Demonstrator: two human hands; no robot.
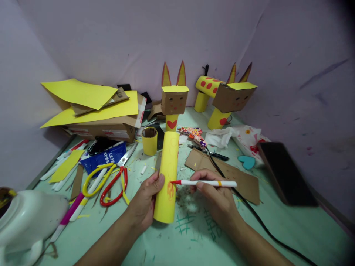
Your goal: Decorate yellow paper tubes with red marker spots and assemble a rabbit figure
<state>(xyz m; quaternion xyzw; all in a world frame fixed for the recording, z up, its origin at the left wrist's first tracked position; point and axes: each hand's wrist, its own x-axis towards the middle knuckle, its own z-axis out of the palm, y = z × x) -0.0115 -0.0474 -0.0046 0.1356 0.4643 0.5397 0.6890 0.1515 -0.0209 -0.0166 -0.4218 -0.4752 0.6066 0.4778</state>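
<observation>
My left hand (146, 199) is wrapped round the lower left side of a yellow paper-covered tube (168, 162), which stands slanted over the table. Between the fingers of my right hand (212, 192) lies a white felt-tip marker (212, 183) with a red tip. That tip touches the tube at a patch of orange-red scribble (170, 190). Faint outlines of more shapes run up the tube. Behind its top stands a cardboard-headed animal figure (173, 101) with pointed yellow ears and a red heart on its neck.
A second cardboard animal (235, 96) stands back right. Scissors (122, 166), a short yellow tube (149, 141) and markers lie left, near a white pot (33, 218). A glue gun (195, 136) trails a black cable (257, 221) past cardboard (244, 183) and a phone (285, 171).
</observation>
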